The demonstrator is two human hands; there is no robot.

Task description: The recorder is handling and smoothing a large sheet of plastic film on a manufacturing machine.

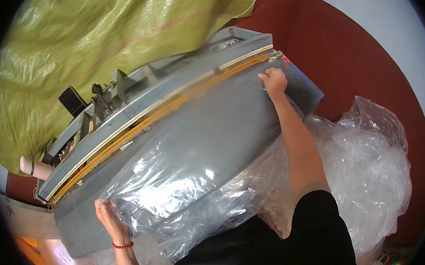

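Film (161, 190) edge in left hand (110, 219) — gray tabletop (74, 221) open to its left.

The clear plastic film (161, 193) was thin, colourless and glossy, with one edge pinched in the left hand (113, 219). From there it spread rightward, fairly taut just beside the fingers, then loosely creased, throwing a hard white glare to the right of that hand. Slack folds sagged nearer the body. Whether it reached into the curled right hand (274, 81) could not be told. A puffy, crumpled heap of clear plastic (367, 178) lay beyond the right forearm.
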